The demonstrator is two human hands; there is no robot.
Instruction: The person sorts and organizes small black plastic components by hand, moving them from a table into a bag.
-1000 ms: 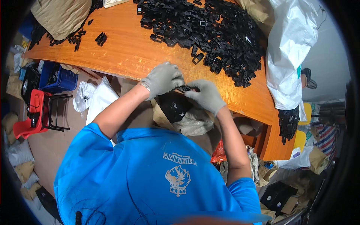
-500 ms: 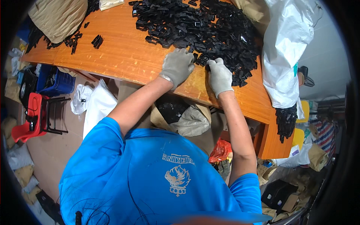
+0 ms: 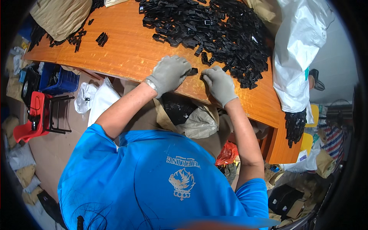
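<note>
Both my hands wear grey gloves and rest on the orange wooden table [image 3: 126, 53]. My left hand [image 3: 169, 73] lies flat near the table's front edge, its fingertips touching a small black plastic part [image 3: 193, 71]. My right hand [image 3: 219, 83] sits just to the right of that part, fingers curled down on the wood, at the near edge of a large heap of black plastic parts [image 3: 214, 27]. Whether anything lies under the right palm is hidden.
An open sack with black parts [image 3: 188, 115] sits under the table edge. A white plastic bag [image 3: 299, 50] hangs at the table's right. A tan sack [image 3: 61, 17] and loose black parts [image 3: 101, 38] lie at the far left. A red stool [image 3: 32, 119] and blue crate [image 3: 61, 78] stand on the floor.
Both hands rose from over the sack below the table edge onto the tabletop, then slid slightly nearer together around a single black part.
</note>
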